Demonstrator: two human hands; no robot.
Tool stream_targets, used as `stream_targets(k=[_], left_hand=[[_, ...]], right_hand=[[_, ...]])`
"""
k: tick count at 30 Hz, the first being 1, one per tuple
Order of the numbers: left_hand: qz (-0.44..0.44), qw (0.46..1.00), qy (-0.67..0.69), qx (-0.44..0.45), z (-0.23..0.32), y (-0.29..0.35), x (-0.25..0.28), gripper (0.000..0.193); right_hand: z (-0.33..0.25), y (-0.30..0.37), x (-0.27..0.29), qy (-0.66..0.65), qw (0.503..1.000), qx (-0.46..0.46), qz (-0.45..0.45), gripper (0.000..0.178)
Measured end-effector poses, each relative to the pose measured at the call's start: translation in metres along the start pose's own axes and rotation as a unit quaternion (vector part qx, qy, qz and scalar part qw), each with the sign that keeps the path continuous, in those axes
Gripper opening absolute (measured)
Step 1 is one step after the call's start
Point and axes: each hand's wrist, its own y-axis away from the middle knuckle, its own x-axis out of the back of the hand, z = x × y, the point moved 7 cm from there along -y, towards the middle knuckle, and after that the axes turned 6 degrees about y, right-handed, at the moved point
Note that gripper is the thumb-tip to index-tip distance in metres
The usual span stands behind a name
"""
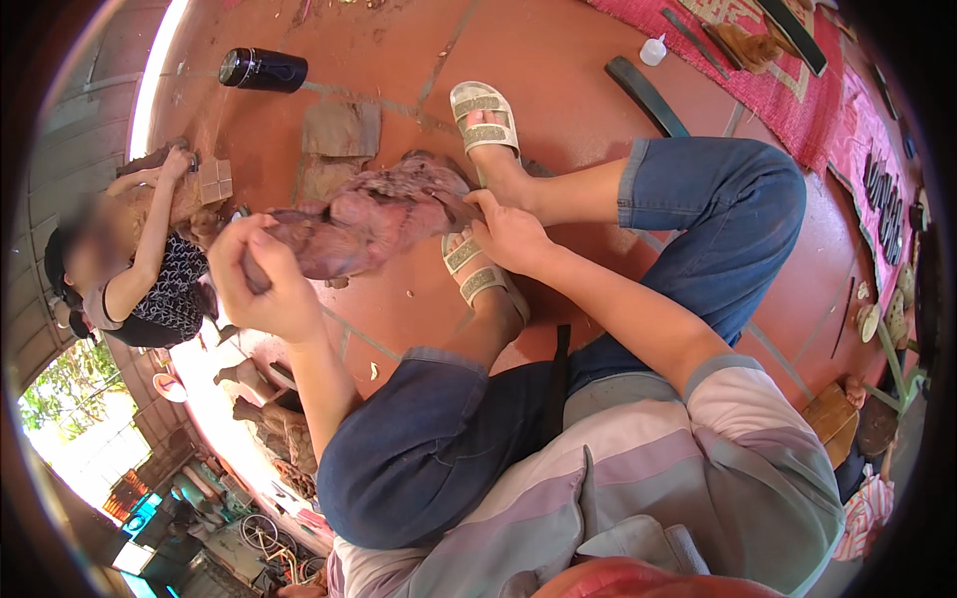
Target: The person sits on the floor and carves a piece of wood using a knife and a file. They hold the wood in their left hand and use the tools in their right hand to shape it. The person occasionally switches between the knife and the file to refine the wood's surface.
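A long, reddish-brown carved piece, apparently wood (374, 214), lies across in front of my feet, its surface lumpy and folded. My right hand (510, 234) grips its right end, thumb and fingers closed on the edge beside my sandal. At the opposite end, my left hand (267, 279) is raised with its fingers curled. Something dark shows inside that curl, but I cannot make out what it is. Under the far side of the carving is a flat brown block (341, 130).
A black cylindrical flask (263, 70) lies on the tiled floor (399, 60). A dark flat bar (646, 97) and a small white bottle (653, 50) lie far right, near a red patterned mat (797, 110) with tools. Another person (135, 259) works at the left.
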Motion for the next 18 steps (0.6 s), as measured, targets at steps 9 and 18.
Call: stream_targets(k=[9,18], left_hand=[[0.151,0.976,0.055,0.144,-0.067,-0.006,0.051,0.014],[0.239,0.948,0.050,0.206,-0.100,0.027,0.117,0.019]], right_hand=[[0.006,-0.034,0.017,-0.166,0.984,0.037,0.042,0.023],[-0.013,-0.051,-0.026,-0.459,0.833,-0.139,-0.276,0.025]])
